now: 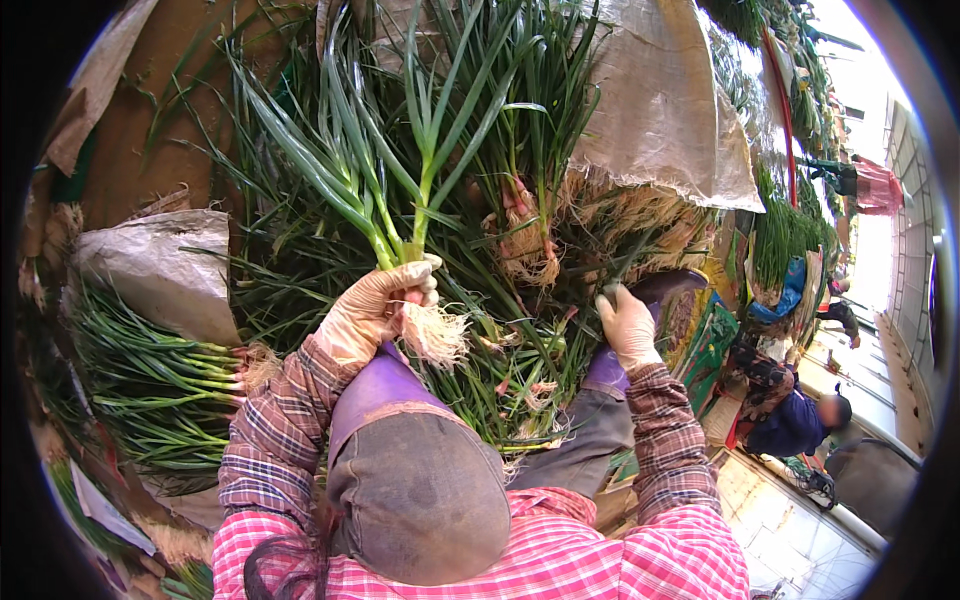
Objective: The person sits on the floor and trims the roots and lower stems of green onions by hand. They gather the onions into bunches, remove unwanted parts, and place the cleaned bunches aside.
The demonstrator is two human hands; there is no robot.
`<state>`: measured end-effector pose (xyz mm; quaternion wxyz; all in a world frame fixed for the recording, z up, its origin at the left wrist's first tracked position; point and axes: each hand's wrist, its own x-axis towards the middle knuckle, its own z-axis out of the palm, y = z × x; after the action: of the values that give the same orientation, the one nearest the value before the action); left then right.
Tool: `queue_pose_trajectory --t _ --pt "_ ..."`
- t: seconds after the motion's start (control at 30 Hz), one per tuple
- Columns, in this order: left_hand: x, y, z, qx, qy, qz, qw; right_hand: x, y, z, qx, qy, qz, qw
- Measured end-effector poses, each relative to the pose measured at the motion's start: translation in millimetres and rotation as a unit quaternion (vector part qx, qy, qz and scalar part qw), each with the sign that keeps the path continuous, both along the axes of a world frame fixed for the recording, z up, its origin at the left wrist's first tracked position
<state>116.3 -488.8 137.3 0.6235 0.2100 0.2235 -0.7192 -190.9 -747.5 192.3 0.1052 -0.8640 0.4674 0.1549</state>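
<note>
My left hand [382, 304], in a pale rubber glove, grips several green onions [424, 187] near their root ends. Their leaves point away from me and their white roots [435, 334] hang below the fist. My right hand [628, 324], gloved alike, is to the right with its fingers closed; a thin green leaf or similar strip shows at the fingertips, and I cannot tell whether it is held. Between the hands and below them lie loose leaves and small onion scraps [525, 390]. More onions with reddish bases [525, 217] stand beyond the hands.
A trimmed bunch of green onions [172, 375] lies at the left beside a pale woven sack [161, 266]. Another sack [652, 97] covers rooted onions at the upper right. A seated person [787, 420] is at the right, near onions in a blue wrap [780, 300].
</note>
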Motion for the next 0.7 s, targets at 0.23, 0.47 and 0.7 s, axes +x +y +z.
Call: queue_pose_trajectory --t 0.23,0.47,0.7 --pt "5 0 40 -0.215 0.009 0.193 0.957 135 24 -6 0.151 -0.032 -0.058 0.986" --pt "-3 -15 38 -0.014 -0.069 -0.031 0.997 148 111 33 0.225 -0.334 0.095 0.910" --pt "-1 -4 27 -0.024 -0.172 -0.016 0.985 182 103 5 0.408 -0.420 -0.176 0.792"
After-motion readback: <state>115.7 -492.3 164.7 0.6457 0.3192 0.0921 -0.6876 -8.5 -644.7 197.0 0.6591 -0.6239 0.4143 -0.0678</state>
